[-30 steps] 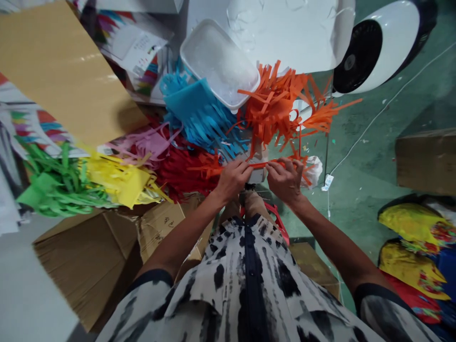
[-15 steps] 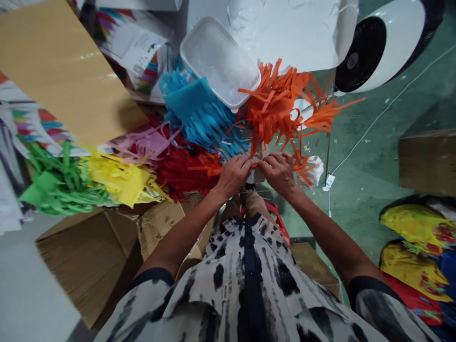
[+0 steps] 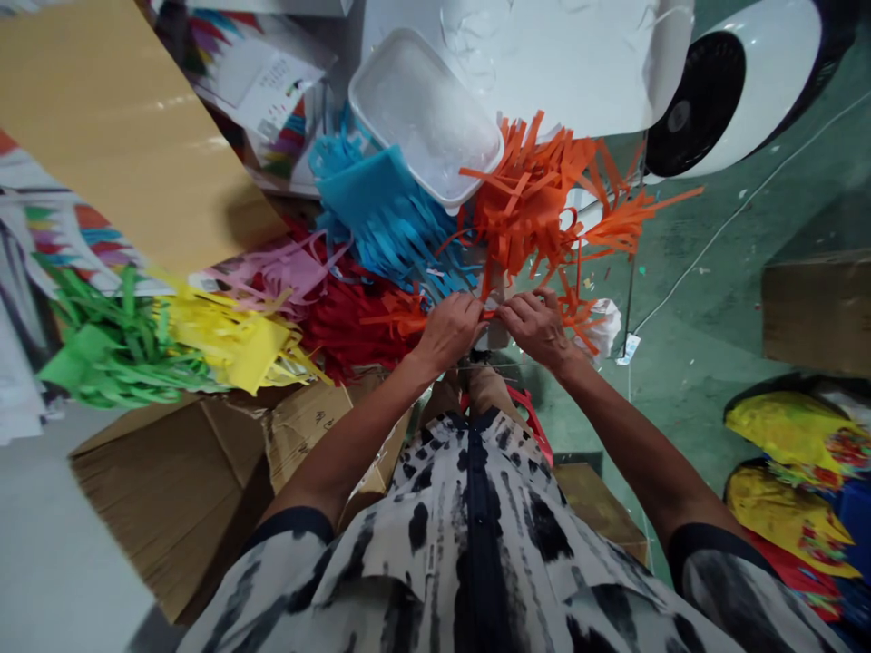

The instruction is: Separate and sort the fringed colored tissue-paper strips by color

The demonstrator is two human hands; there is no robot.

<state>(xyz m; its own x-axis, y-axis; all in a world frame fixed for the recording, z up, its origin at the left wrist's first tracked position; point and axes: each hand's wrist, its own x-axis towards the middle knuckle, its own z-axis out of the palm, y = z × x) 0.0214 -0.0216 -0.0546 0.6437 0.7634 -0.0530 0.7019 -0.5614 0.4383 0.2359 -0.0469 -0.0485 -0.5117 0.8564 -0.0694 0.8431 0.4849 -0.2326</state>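
One orange tassel (image 3: 488, 315), pinched at its narrow middle by left hand (image 3: 452, 328) and right hand (image 3: 536, 328), fingertips close together, between orange heap (image 3: 534, 204) and patterned shirt (image 3: 435, 526); liable, I'd judge, to tear if tugged hard, or tangle if loose strands catch red fringe (image 3: 344, 331).

Orange strips (image 3: 529, 207) — matt, papery; tub (image 3: 422, 113) — smooth plastic (faintly glossy).
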